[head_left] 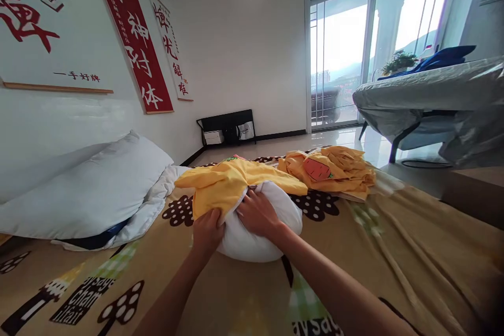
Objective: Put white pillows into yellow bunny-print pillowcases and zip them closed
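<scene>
In front of me a yellow cushion cover [232, 178] lies with its mouth toward me, partly over a plump white cushion [252, 247]. At the left side of the mouth, my left hand [207, 231] is closed on the cover's edge. My right hand [258, 212] is closed on the white cushion's upper side, with its fingertips by the cover's pale hem. How far the cushion reaches inside the cover is hidden. To the right lies a crumpled pile of yellow fabric [350, 168] with a carrot print.
A large white pillow [86, 189] rests at the left by the wall. Everything lies on a tan patterned bedspread [413, 252]. Beyond it stand a low black rack [228, 127] and, at right, a table with a plastic cover [433, 89] and a blue cloth [433, 62].
</scene>
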Action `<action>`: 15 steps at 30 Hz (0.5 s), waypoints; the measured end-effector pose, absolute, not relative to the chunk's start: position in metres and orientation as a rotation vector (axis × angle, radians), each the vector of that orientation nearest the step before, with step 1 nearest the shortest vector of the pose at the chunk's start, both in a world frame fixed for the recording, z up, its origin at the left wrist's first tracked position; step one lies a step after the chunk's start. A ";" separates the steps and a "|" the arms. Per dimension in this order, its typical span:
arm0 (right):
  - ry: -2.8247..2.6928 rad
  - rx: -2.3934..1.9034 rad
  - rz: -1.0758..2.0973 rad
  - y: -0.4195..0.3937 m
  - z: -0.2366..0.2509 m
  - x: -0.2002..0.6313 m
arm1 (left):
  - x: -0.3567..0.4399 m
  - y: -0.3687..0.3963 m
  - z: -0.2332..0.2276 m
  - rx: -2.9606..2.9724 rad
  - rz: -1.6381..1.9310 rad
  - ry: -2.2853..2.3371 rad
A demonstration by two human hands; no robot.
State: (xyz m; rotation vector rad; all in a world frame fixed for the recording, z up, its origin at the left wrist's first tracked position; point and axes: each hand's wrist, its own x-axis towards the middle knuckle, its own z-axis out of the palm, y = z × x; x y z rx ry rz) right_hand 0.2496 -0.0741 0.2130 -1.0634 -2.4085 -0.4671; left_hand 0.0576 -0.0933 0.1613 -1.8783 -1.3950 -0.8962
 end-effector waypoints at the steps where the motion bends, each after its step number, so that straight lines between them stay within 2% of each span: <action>1: -2.415 -1.004 -0.478 -0.078 0.208 0.255 | 0.058 -0.095 0.160 -1.886 -0.827 -1.481; 6: -2.289 -0.802 -0.614 -0.094 0.176 0.280 | 0.060 -0.106 0.163 -1.882 -0.664 -1.768; 10: -2.167 -0.895 -0.670 -0.105 0.160 0.283 | 0.067 -0.118 0.174 -1.875 -0.838 -1.416; 12: -2.199 -1.015 -0.581 -0.108 0.165 0.273 | 0.076 -0.119 0.185 -1.826 -0.916 -1.194; 15: -2.261 -1.072 -0.397 -0.108 0.181 0.247 | 0.091 -0.112 0.203 -1.756 -0.972 -1.108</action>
